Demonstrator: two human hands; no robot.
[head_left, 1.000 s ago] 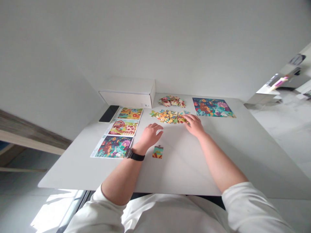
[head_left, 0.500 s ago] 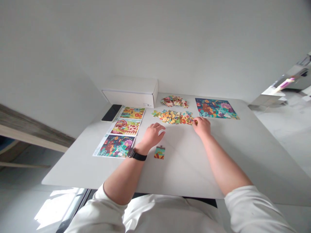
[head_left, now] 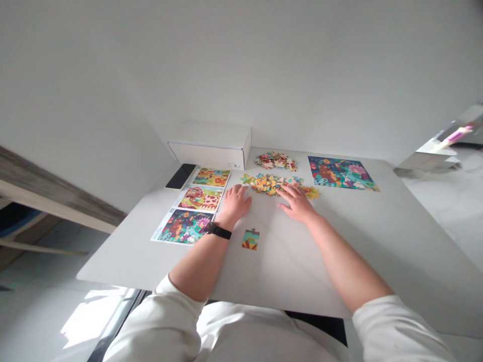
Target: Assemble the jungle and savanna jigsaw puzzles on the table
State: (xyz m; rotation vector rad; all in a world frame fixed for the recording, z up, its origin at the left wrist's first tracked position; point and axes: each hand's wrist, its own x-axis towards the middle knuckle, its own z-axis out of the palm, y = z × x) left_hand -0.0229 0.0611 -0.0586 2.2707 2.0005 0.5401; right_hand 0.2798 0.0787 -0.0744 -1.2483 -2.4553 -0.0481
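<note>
person seated at the near edge of a pale stone-look table (head_left: 287,266), both forearms reaching forward from white sleeves (head_left: 181,311). right hand (head_left: 298,203) lies over the near edge of a heap of loose jigsaw pieces (head_left: 266,183), fingers spread and relaxed, tips on or just at the pieces; no piece visibly gripped, though the fingertips are partly hidden among them. left hand (head_left: 236,203) rests on the table just near of the heap and slightly left of it, fingers loosely curved and released, holding nothing. black-strapped watch (head_left: 216,231) on the left wrist. the heap sits mid-table toward the far side, a few pieces straying right of the right hand. a second, smaller heap of pieces (head_left: 275,161) lies just beyond it. small joined puzzle section (head_left: 250,239) lies alone on the table, near of the left hand and to its right. assembled jigsaw picture (head_left: 341,173) lies flat at far right. along the left side, three printed picture sheets in a row: (head_left: 211,177), (head_left: 199,198), (head_left: 183,226). black phone (head_left: 181,176) lies left of the farthest sheet. white cardboard box (head_left: 211,148) stands at the far edge, beyond the sheets.
</note>
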